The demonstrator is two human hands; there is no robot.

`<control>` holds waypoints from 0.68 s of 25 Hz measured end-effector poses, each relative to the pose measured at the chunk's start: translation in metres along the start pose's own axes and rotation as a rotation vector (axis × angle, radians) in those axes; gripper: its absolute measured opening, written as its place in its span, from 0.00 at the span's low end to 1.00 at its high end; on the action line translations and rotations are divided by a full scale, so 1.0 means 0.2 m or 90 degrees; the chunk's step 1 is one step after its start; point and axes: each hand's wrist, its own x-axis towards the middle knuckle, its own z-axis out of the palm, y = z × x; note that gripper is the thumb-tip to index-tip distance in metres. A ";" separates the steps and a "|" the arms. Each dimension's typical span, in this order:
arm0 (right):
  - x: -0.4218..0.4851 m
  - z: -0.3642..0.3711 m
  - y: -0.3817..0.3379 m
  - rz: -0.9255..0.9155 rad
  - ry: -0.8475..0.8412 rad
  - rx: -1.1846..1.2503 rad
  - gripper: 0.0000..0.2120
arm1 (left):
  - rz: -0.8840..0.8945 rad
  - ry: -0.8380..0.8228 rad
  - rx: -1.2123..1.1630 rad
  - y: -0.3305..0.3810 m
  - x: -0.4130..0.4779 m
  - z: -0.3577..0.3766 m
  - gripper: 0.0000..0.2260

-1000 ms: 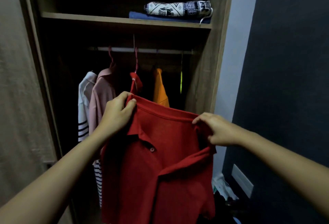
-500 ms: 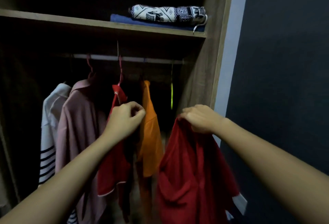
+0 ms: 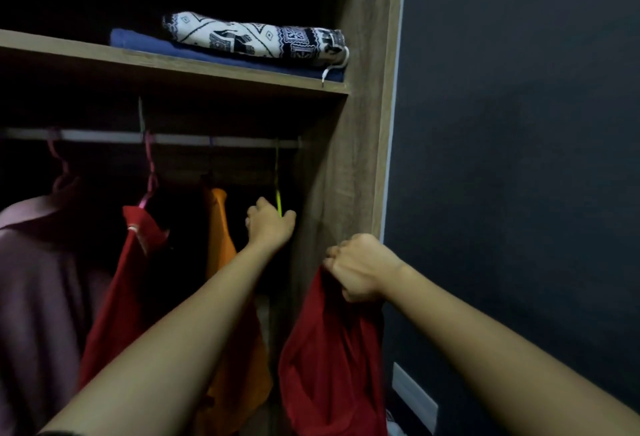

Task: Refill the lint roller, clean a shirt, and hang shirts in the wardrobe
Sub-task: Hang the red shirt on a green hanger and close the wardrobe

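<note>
So this looks like the hanging stage of the job. The right hand (image 3: pixel 360 267) is bunched tight around the top of a red shirt (image 3: pixel 329 359), which dangles loose just outside the wardrobe's right side panel (image 3: pixel 349 176), not on any hanger yet. The left hand (image 3: pixel 270 226) is reaching into the wardrobe and is at the yellow-green hanger (image 3: pixel 277 189) that hangs bare off the rail (image 3: pixel 180 138) near its right end. Fingers are curled around its lower part as far as I can tell, but it's dark in there, so I can't swear it's a proper grip.

Already on the rail: an orange shirt (image 3: pixel 221 238), another red shirt (image 3: pixel 131 279) on a pink hanger, and a pinkish one (image 3: pixel 38 262) at the left end. So some hanging seems done.

Left to do, I'd guess: get that hanger off, thread the red shirt onto it, hook it back. No lint roller in sight, so can't say anything on the refill or cleaning part.

Folded stuff sits on the shelf (image 3: pixel 173 65) above, toward its right end.
</note>
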 end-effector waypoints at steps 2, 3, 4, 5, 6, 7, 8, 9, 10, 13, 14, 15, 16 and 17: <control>0.01 0.01 0.00 0.000 -0.003 0.001 0.20 | -0.073 0.004 -0.058 0.00 0.07 0.06 0.29; 0.01 0.01 0.00 0.001 -0.004 0.000 0.20 | -0.095 0.012 -0.084 0.01 0.10 0.08 0.26; 0.02 0.01 -0.01 0.003 -0.008 -0.001 0.20 | -0.100 0.026 -0.100 0.03 0.11 0.09 0.22; 0.02 0.01 -0.01 0.006 -0.010 -0.002 0.20 | -0.092 0.045 -0.104 0.04 0.12 0.10 0.18; 0.02 0.01 -0.01 0.009 -0.011 -0.004 0.20 | -0.079 0.066 -0.103 0.06 0.12 0.10 0.16; 0.02 0.01 -0.01 0.011 -0.009 -0.007 0.20 | -0.071 0.085 -0.105 0.08 0.12 0.10 0.15; 0.02 0.01 -0.01 0.013 -0.006 -0.010 0.20 | -0.072 0.097 -0.115 0.09 0.11 0.10 0.15; 0.02 0.01 -0.01 0.013 -0.002 -0.013 0.20 | -0.079 0.106 -0.128 0.10 0.10 0.09 0.15; 0.02 0.01 -0.01 0.013 -0.001 -0.016 0.20 | -0.084 0.113 -0.138 0.11 0.08 0.08 0.15; 0.01 0.00 -0.02 0.018 -0.001 -0.015 0.19 | -0.075 0.116 -0.134 0.11 -0.01 0.02 0.15; 0.01 -0.01 -0.03 0.021 -0.001 -0.011 0.18 | -0.061 0.113 -0.113 0.10 -0.05 -0.01 0.15; 0.01 -0.01 -0.03 0.024 0.002 -0.009 0.18 | -0.046 0.113 -0.086 0.08 -0.09 -0.03 0.15; 0.01 -0.02 -0.04 0.027 0.004 -0.011 0.18 | -0.030 0.115 -0.059 0.07 -0.14 -0.06 0.15; 0.00 -0.02 -0.04 0.033 0.007 -0.013 0.18 | -0.015 0.118 -0.037 0.05 -0.19 -0.10 0.15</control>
